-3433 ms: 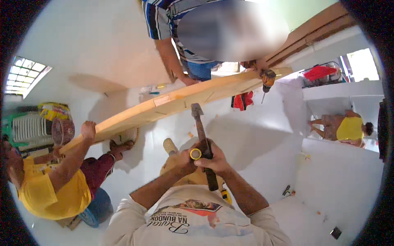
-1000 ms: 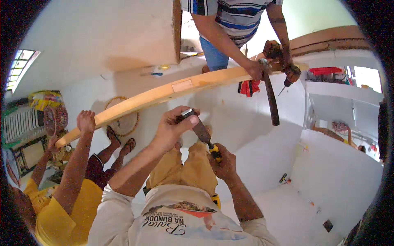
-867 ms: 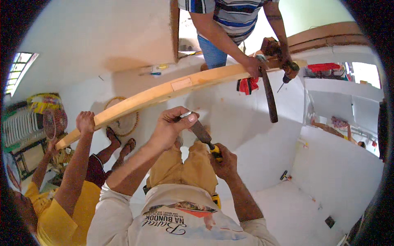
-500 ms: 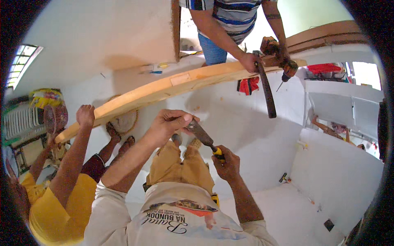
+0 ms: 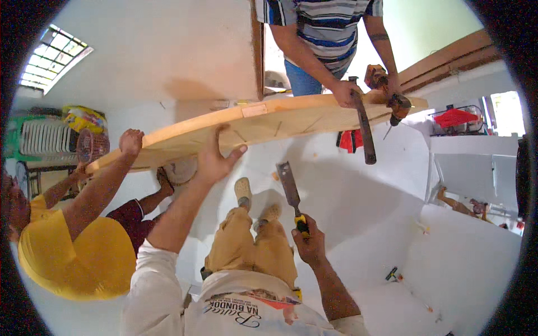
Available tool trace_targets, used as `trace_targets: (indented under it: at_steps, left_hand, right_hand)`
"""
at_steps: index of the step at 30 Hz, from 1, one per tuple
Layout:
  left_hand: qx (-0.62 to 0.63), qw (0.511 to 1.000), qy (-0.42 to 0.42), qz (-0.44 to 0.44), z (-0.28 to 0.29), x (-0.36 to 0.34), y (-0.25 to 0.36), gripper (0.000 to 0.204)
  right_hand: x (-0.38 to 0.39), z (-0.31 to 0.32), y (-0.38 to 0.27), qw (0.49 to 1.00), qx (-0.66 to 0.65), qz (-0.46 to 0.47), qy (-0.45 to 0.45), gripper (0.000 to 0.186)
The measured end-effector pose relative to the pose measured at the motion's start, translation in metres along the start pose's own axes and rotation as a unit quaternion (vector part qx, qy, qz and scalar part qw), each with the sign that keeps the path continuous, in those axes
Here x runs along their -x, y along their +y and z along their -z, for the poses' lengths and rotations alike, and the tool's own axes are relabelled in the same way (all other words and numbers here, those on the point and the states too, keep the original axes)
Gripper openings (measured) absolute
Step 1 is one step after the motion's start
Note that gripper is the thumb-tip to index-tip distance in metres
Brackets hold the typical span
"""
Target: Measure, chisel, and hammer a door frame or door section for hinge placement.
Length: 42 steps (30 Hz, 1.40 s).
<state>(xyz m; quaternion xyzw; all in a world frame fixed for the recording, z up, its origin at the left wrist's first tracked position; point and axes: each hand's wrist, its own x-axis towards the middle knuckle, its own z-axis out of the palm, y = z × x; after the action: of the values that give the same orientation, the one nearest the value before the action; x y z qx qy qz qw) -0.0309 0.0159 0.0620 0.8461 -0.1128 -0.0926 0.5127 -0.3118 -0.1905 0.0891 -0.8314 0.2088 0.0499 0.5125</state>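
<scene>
Below the middle, our right hand (image 5: 312,243) grips a chisel (image 5: 290,188); left of centre, our left hand (image 5: 213,162) is spread near a board (image 5: 280,120).

Wearing a whitish shirt (image 5: 213,323) with rumpled sleeves (image 5: 150,280) at lower left and lower right; showing dark lettering (image 5: 240,311) and a reddish print (image 5: 276,301) at bottom centre; sporting tan trousers (image 5: 231,246) and beige clogs (image 5: 243,189) mid-frame.

Left hand (image 5: 216,159) off chisel (image 5: 290,187) blade, now raised, fingers spread, at wooden board (image 5: 297,115); right hand (image 5: 310,242) alone grips tool.
</scene>
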Motion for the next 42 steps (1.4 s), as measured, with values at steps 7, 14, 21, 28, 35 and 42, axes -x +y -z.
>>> trace_targets:
  at_steps: [7,14,21,28,35,42]
  left_hand:
    - [-0.391,0.903,0.018,-0.175,-0.003,-0.086,-0.080,0.122]
    - [-0.349,0.925,-0.020,-0.148,-0.021,-0.090,-0.066,0.112]
    - [-0.351,0.925,-0.019,-0.145,-0.017,-0.089,-0.070,0.097]
    - [-0.349,0.920,0.002,-0.179,-0.015,-0.090,-0.074,0.094]
    - [-0.340,0.927,-0.004,-0.160,-0.018,-0.089,-0.070,0.091]
    - [-0.334,0.931,0.013,-0.143,-0.022,-0.088,-0.066,0.080]
  right_hand:
    - [-0.074,-0.065,-0.013,0.987,-0.150,-0.035,-0.047,0.056]
    - [-0.128,-0.110,0.001,0.992,-0.061,0.093,0.056,0.048]
    - [-0.140,-0.115,-0.003,0.995,-0.099,0.018,0.028,0.044]
    - [-0.139,-0.112,-0.019,0.994,-0.109,-0.003,0.015,0.043]
    - [-0.139,-0.108,-0.031,0.996,-0.072,-0.042,-0.002,0.041]
    - [-0.140,-0.121,-0.022,0.998,-0.066,-0.011,0.009,0.038]
